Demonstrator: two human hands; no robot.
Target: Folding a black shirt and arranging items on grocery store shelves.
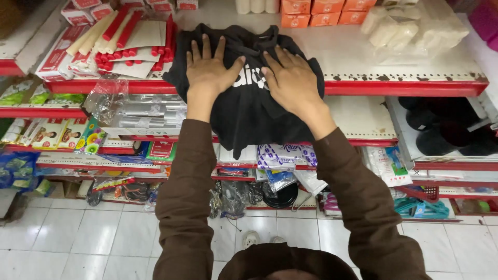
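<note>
Black fabric lay under ten spread fingers: the left hand and the right hand both pressed flat, palms down, on a black garment with white lettering, gripping nothing and pinching no fold. The two thumbs pointed toward each other, with the white print showing in the gap between them. The garment sat on the top shelf, white with a red front edge; its long axis ran from the fingertips back toward the wrists, its collar end beyond the fingertips and its lower end hanging over the shelf edge, below the wrists. Brown sleeves covered both forearms.

Just left of the left hand's fingers lay red-and-cream tubes on flat card packs. Beyond the right hand's fingertips stood orange boxes, and well to the right of them, clear bags of white items. Below the wrists, lower shelves held plastic-wrapped packets and a blue-and-white printed packet. Dark slippers filled a shelf well off to the right of the right wrist. White floor tiles showed beneath the elbows, with a pale shoe partly in view.
</note>
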